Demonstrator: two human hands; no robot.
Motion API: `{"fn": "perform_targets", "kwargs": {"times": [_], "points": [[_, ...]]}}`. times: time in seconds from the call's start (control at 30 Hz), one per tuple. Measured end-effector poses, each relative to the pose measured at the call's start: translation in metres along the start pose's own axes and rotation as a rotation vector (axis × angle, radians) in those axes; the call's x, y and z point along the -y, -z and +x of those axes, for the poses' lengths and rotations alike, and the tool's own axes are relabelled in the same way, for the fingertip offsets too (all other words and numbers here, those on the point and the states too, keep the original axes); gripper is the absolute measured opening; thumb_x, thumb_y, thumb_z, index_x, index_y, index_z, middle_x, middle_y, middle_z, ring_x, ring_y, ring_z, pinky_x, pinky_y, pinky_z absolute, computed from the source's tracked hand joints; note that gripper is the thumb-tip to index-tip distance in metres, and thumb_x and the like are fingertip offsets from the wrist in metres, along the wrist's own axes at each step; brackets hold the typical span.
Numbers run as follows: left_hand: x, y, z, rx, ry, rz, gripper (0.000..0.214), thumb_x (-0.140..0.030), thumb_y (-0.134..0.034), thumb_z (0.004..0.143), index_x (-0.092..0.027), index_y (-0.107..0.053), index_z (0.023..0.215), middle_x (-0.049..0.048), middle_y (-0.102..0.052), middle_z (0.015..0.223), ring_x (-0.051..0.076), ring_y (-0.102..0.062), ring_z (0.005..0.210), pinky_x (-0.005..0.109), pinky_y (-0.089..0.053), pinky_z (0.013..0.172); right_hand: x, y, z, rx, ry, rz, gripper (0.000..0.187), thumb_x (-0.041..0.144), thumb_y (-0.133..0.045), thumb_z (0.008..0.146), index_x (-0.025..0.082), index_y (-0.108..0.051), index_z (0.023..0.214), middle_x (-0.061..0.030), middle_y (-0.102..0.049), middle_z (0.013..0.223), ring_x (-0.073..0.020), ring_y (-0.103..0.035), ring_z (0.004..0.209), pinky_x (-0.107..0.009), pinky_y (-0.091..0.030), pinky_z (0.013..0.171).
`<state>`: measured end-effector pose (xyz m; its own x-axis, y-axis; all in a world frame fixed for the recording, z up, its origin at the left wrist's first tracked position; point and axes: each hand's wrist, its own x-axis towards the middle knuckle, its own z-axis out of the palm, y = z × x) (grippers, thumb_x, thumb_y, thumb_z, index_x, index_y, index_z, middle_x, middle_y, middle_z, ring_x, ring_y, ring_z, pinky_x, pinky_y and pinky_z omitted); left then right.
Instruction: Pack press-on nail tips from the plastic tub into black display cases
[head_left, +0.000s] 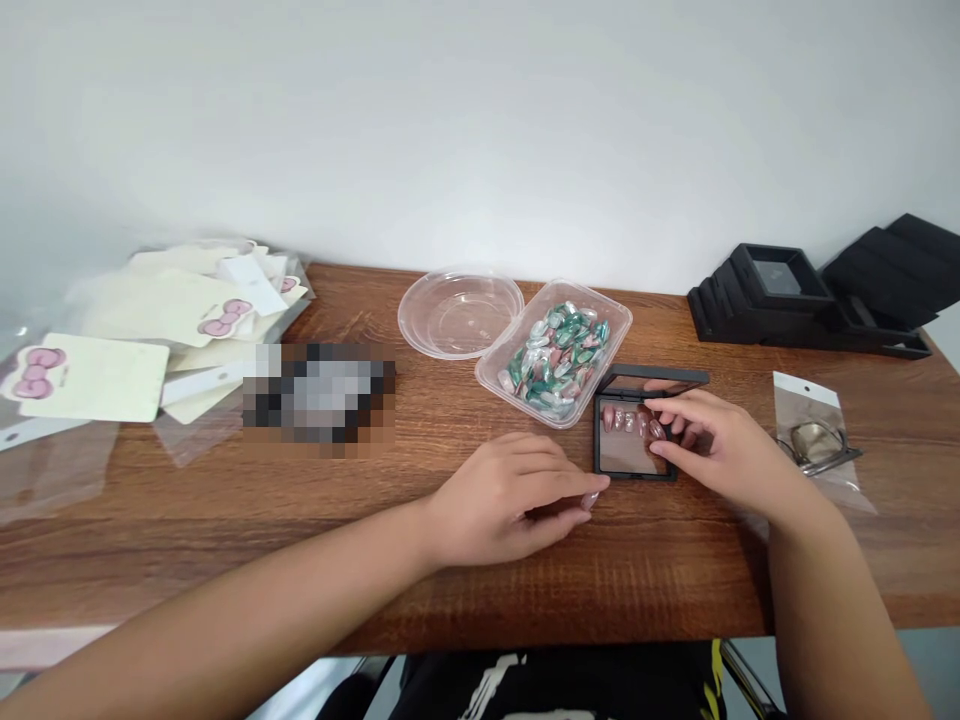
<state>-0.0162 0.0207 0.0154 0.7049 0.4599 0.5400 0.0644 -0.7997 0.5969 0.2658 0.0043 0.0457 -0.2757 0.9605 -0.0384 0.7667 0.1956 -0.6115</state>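
Observation:
My left hand is just in front of a small black case, pinching a glossy pinkish press-on nail between thumb and fingertip. The black case lies on the table with its lid raised at the back. Inside, a row of pink press-on nails runs along the upper part of the insert. My right hand reaches in from the right, its thumb and index finger closed around the nail at the row's right end. The other fingers of that hand are curled and partly hidden.
Behind the case stands a clear tub of green, pink and silvery nails, beside a round clear lid. Stacked black cases are at back right, glasses on a plastic bag at right. Bow-printed cards and a blurred dark object lie left.

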Motion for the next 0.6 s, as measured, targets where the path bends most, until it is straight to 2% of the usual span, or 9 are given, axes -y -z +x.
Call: {"fn": "perform_targets", "kwargs": {"times": [0.1, 0.2, 0.4, 0.6], "points": [[0.0002, -0.0002, -0.0004, 0.006, 0.009, -0.012, 0.027, -0.017, -0.066, 0.093, -0.017, -0.066, 0.121, 0.0033, -0.078, 0.092, 0.017, -0.070, 0.081, 0.031, -0.058, 0.075, 0.0011, 0.0025, -0.0014, 0.036, 0.002, 0.026, 0.038, 0.025, -0.064, 0.087, 0.024, -0.069, 0.125, -0.0081, -0.067, 0.107, -0.0176, -0.066, 0.074, -0.035, -0.058, 0.069], [0.0004, -0.0001, -0.0009, 0.015, 0.016, -0.023, 0.028, -0.017, -0.067, 0.093, -0.018, -0.066, 0.121, 0.0031, -0.078, 0.092, 0.017, -0.070, 0.081, 0.031, -0.058, 0.075, -0.0001, 0.0039, -0.0006, 0.048, 0.007, 0.067, 0.032, 0.024, -0.062, 0.088, 0.025, -0.072, 0.118, -0.0072, -0.066, 0.101, -0.0185, -0.067, 0.078, -0.034, -0.057, 0.069], [0.0001, 0.0000, -0.0010, 0.031, 0.021, -0.033, 0.027, -0.017, -0.065, 0.095, -0.018, -0.066, 0.122, 0.0033, -0.078, 0.092, 0.017, -0.070, 0.082, 0.030, -0.058, 0.076, -0.0035, 0.0021, 0.0038, 0.048, -0.065, 0.035, 0.022, 0.031, -0.065, 0.088, 0.022, -0.075, 0.105, -0.0030, -0.063, 0.080, -0.0160, -0.060, 0.065, -0.030, -0.049, 0.058], [-0.0001, -0.0002, -0.0011, 0.032, 0.019, -0.042, 0.027, -0.017, -0.066, 0.094, -0.017, -0.066, 0.121, 0.0035, -0.077, 0.092, 0.016, -0.071, 0.082, 0.029, -0.057, 0.077, -0.0012, 0.0005, 0.0033, 0.038, -0.103, -0.010, 0.020, 0.036, -0.066, 0.089, 0.024, -0.074, 0.103, -0.0010, -0.065, 0.077, -0.0150, -0.059, 0.063, -0.028, -0.045, 0.058]]}}
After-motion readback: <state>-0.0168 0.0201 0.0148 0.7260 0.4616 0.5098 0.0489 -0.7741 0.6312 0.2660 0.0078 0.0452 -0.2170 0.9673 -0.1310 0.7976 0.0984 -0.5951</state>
